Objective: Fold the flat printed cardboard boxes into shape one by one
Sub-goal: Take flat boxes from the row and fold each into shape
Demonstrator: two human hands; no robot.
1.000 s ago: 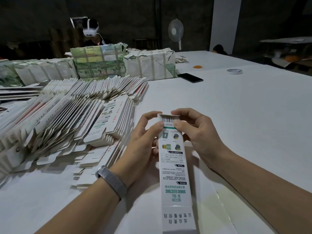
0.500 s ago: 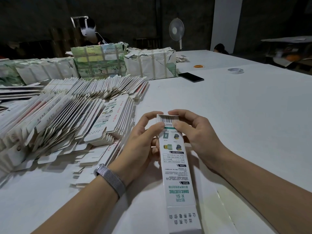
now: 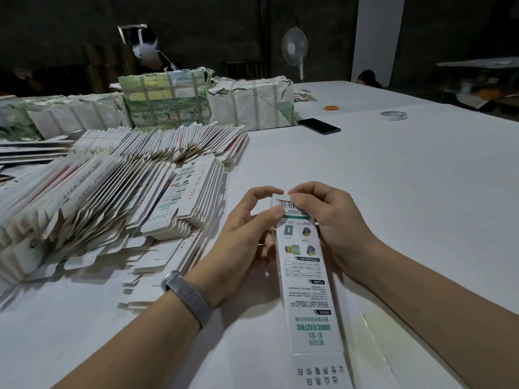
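Head view: box [image 3: 304, 279] between hands.

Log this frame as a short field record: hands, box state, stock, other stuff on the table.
left hand: left hand grips the box at its far end, thumb on the printed face
right hand: right hand pinches the barcode flap, bending it over
box state: opened into a tube, far end being closed, near flap open
stock: fanned flat boxes to the left
bundles: strapped bundles beyond them
table: white table
other items: phone, tape roll, rubber bands
wrist: mesh band on left wrist
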